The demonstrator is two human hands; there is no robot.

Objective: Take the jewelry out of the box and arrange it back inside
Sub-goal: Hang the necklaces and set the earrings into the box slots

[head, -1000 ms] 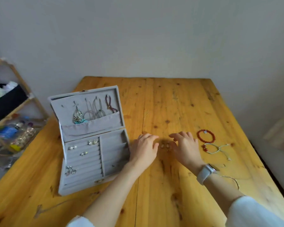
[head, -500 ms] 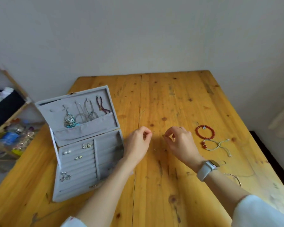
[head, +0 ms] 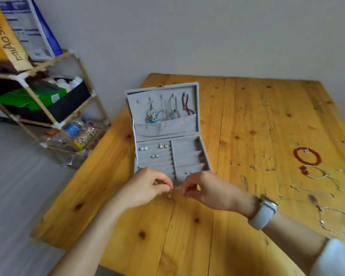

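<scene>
We read "AOSIOO" on the orange board (head: 3,34) leaning over the shelf (head: 48,108). Our left hand (head: 147,186) and right hand (head: 203,188) each pinch something tiny at the open jewelry box's (head: 196,108) near edge; bare bench (head: 257,116) lies beyond, red bracelet (head: 307,156) near its right edge.

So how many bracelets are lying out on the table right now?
3, all at the table's right: red bead bracelet, cord bracelet just nearer, thin chain bracelet nearest. More may lie beyond the frame edge.
</scene>
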